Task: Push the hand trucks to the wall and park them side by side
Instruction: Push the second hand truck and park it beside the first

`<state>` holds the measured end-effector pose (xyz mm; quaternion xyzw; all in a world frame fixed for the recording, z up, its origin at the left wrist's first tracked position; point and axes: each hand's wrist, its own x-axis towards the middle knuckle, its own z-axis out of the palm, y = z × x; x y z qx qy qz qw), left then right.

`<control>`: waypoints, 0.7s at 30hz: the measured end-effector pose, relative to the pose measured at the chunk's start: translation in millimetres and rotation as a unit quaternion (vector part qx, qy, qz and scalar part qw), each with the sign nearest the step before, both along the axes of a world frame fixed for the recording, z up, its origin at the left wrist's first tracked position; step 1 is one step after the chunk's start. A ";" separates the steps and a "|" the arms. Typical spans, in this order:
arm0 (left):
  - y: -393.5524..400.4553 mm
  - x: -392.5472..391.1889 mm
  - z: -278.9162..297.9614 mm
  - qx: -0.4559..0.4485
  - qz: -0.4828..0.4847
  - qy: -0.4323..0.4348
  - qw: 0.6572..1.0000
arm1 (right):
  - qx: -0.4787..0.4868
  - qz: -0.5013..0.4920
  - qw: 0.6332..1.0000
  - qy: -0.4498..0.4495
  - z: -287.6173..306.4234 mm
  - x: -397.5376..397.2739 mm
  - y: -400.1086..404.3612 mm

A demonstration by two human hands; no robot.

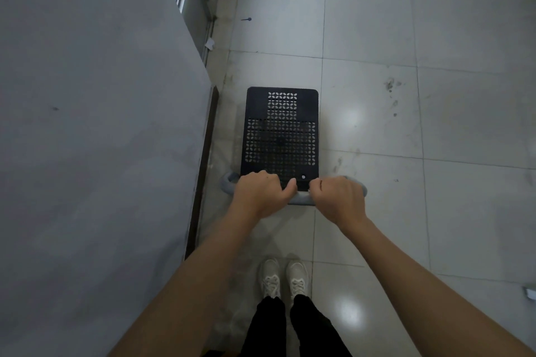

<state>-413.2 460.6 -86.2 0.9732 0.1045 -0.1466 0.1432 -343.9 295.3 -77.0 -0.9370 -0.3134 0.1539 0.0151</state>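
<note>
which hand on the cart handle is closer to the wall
The left hand: it grips the grey handle on the side next to the wall; the right hand grips the open-floor side.

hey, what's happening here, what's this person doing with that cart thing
A person stands behind a hand truck with a black perforated platform, both hands closed on its grey handle: the left hand and the right hand sit side by side. The truck stands on the tiled floor, lengthwise beside the grey wall on the left. Only this one truck is in view.
</note>
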 end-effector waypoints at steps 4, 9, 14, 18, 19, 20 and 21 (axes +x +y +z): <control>3.4 33.4 -1.8 -0.005 0.017 0.005 1.000 | 0.037 -0.052 0.998 -0.023 0.9 34.3 5.0; 15.7 72.3 -0.6 -0.025 0.024 0.004 0.999 | 0.054 -0.064 0.995 -0.057 -0.4 73.2 17.0; 36.3 122.4 5.9 0.009 0.034 -0.004 0.999 | 0.115 -0.094 0.989 -0.024 -11.5 123.6 39.7; 52.4 160.3 8.2 0.006 0.027 -0.003 1.000 | 0.119 -0.086 0.989 -0.009 -11.7 161.4 56.0; 57.0 171.8 8.8 0.007 0.031 -0.004 0.999 | 0.115 -0.084 0.990 -0.007 -11.8 173.0 60.6; 61.1 183.8 8.8 0.011 0.035 -0.005 0.999 | 0.113 -0.083 0.990 -0.008 -12.2 185.4 65.0; 64.7 195.9 9.3 0.014 0.040 -0.007 0.999 | 0.110 -0.086 0.990 -0.011 -12.1 197.9 69.1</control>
